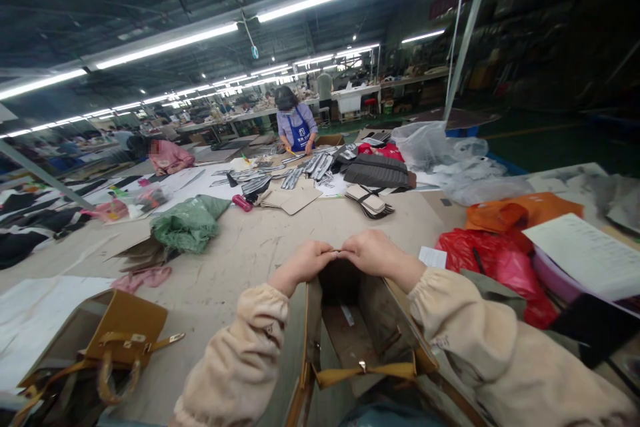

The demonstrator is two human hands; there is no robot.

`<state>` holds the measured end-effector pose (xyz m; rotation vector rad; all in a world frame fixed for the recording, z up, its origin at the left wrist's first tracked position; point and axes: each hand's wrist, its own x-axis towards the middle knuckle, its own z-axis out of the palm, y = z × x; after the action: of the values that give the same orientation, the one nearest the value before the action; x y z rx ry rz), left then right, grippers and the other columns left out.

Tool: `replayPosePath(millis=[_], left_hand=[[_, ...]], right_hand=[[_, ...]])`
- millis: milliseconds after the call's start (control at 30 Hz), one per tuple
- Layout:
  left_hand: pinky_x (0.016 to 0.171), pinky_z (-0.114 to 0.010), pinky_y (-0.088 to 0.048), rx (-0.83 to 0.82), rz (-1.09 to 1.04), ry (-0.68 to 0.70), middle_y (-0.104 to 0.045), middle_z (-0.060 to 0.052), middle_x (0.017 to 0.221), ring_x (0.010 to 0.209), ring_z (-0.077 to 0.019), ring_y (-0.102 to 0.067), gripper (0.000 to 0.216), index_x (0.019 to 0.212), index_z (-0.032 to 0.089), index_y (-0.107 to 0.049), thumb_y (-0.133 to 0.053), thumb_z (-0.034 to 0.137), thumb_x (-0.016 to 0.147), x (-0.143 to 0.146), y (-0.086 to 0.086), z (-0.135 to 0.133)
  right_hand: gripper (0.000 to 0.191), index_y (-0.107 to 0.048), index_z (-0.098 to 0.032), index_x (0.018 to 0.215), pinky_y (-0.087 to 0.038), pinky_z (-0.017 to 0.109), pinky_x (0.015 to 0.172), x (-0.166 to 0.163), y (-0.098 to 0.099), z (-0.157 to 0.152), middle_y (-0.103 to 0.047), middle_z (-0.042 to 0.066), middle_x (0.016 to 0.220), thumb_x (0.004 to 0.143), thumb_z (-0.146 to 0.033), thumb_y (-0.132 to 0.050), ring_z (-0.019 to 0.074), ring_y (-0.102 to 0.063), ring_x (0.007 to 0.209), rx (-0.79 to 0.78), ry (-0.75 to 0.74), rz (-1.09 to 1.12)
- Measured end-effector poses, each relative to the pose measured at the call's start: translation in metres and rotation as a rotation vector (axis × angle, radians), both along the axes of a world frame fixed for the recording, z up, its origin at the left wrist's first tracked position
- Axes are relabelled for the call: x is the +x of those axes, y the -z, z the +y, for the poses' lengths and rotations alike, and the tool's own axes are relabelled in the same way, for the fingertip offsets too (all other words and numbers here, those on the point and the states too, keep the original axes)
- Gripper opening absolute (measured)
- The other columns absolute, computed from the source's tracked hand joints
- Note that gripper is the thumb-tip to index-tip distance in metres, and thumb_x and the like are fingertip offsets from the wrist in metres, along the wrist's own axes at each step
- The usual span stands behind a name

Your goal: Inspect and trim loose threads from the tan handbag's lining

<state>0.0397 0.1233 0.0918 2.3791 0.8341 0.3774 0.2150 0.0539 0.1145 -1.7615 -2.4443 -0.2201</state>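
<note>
An open handbag [360, 340] stands right before me, its dark lining and a small white label inside showing. Its mustard-brown strap with a metal clasp crosses the near side. My left hand [313, 259] and my right hand [371, 253] meet at the far rim, thumbs and fingers pinching the top edge between them. The fingertips almost touch each other. To the left, a second mustard-brown handbag [125, 327] lies on its side with its round handle and strap toward me.
A green sack [193, 223], a pink cloth [143, 278] and a magenta spool [243, 203] lie left on the table. Stacked panels [370, 200] lie ahead. Red plastic bags [480, 260] and a paper sheet [587, 253] are at right. A co-worker in a blue apron [301, 130] works across the table.
</note>
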Motion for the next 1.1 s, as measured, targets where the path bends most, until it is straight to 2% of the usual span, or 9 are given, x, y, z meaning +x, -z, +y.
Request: replayPosePath(millis=[100, 167, 267, 500, 633, 767, 867, 1000, 1100], left_hand=[[0.078, -0.027, -0.048, -0.078, -0.089, 0.033, -0.070, -0.006, 0.099, 0.087, -0.0179, -0.062, 0.034, 0.103, 0.014, -0.064, -0.057, 0.033, 0.076, -0.008, -0.001, 0.003], [0.082, -0.029, -0.048, -0.118, -0.159, -0.047, -0.067, -0.009, 0.108, 0.093, -0.0196, -0.062, 0.046, 0.113, 0.014, -0.058, -0.063, 0.030, 0.070, -0.014, 0.000, 0.001], [0.077, -0.028, -0.050, -0.130, -0.175, -0.168, -0.070, -0.008, 0.099, 0.086, -0.0182, -0.065, 0.040, 0.108, 0.014, -0.060, -0.063, 0.027, 0.071, -0.017, 0.000, -0.006], [0.070, -0.028, -0.045, 0.285, 0.091, -0.302, -0.072, -0.005, 0.087, 0.079, -0.0194, -0.064, 0.024, 0.095, 0.021, -0.068, -0.054, 0.031, 0.080, -0.004, -0.004, -0.015], [0.071, -0.028, -0.042, 0.392, 0.224, -0.334, -0.072, -0.007, 0.087, 0.080, -0.0189, -0.064, 0.029, 0.093, 0.022, -0.069, -0.043, 0.034, 0.087, 0.002, -0.004, -0.014], [0.068, -0.028, -0.041, 0.435, 0.301, -0.317, -0.071, -0.008, 0.083, 0.077, -0.0191, -0.064, 0.032, 0.088, 0.020, -0.067, -0.039, 0.035, 0.089, 0.005, -0.006, -0.017], [0.069, -0.027, -0.041, 0.426, 0.288, -0.291, -0.071, -0.008, 0.082, 0.076, -0.0185, -0.063, 0.033, 0.087, 0.020, -0.066, -0.037, 0.034, 0.090, 0.007, -0.007, -0.021], [0.068, -0.028, -0.042, 0.367, 0.189, -0.304, -0.069, -0.008, 0.075, 0.072, -0.0186, -0.063, 0.038, 0.077, 0.017, -0.066, -0.035, 0.036, 0.090, 0.005, -0.004, -0.023], [0.067, -0.028, -0.045, 0.120, -0.038, -0.304, -0.069, -0.008, 0.075, 0.070, -0.0176, -0.063, 0.048, 0.078, 0.014, -0.066, -0.030, 0.043, 0.091, -0.007, 0.002, -0.020]], right_hand=[[0.037, -0.070, -0.024, 0.081, -0.035, 0.025, 0.058, 0.004, -0.001, 0.006, -0.071, 0.004, 0.079, 0.091, -0.043, -0.040, 0.0175, -0.062, 0.074, 0.000, 0.031, -0.010], [0.037, -0.070, -0.023, 0.082, -0.036, 0.025, 0.059, 0.009, -0.001, 0.008, -0.071, 0.005, 0.079, 0.091, -0.043, -0.040, 0.0178, -0.063, 0.075, -0.003, 0.060, -0.009], [0.038, -0.070, -0.023, 0.083, -0.037, 0.025, 0.060, 0.014, 0.000, 0.007, -0.071, 0.005, 0.081, 0.091, -0.044, -0.039, 0.0180, -0.063, 0.076, -0.011, 0.078, 0.001], [0.042, -0.070, -0.023, 0.083, -0.037, 0.025, 0.059, 0.009, 0.000, 0.004, -0.070, 0.007, 0.079, 0.091, -0.045, -0.036, 0.0184, -0.063, 0.075, -0.013, 0.088, 0.004], [0.044, -0.070, -0.021, 0.085, -0.038, 0.025, 0.063, 0.011, 0.002, 0.000, -0.070, 0.008, 0.082, 0.092, -0.045, -0.034, 0.0186, -0.062, 0.077, -0.019, 0.113, 0.006], [0.041, -0.067, -0.022, 0.094, -0.038, 0.025, 0.063, 0.012, -0.003, -0.006, -0.069, 0.006, 0.087, 0.087, -0.054, -0.042, 0.0196, -0.062, 0.080, 0.022, 0.018, 0.047], [0.046, -0.065, -0.023, 0.100, -0.039, 0.026, 0.062, 0.004, -0.008, -0.008, -0.068, 0.006, 0.089, 0.079, -0.061, -0.052, 0.0213, -0.061, 0.082, 0.049, -0.050, 0.054], [0.028, -0.067, -0.016, 0.083, -0.039, 0.025, 0.065, -0.008, -0.006, -0.002, -0.068, 0.009, 0.084, 0.089, -0.033, -0.046, 0.0194, -0.062, 0.080, 0.039, -0.035, 0.004], [0.031, -0.067, -0.016, 0.082, -0.040, 0.025, 0.065, -0.009, -0.001, 0.002, -0.068, 0.009, 0.084, 0.091, -0.033, -0.043, 0.0196, -0.062, 0.079, 0.048, -0.053, 0.011]])
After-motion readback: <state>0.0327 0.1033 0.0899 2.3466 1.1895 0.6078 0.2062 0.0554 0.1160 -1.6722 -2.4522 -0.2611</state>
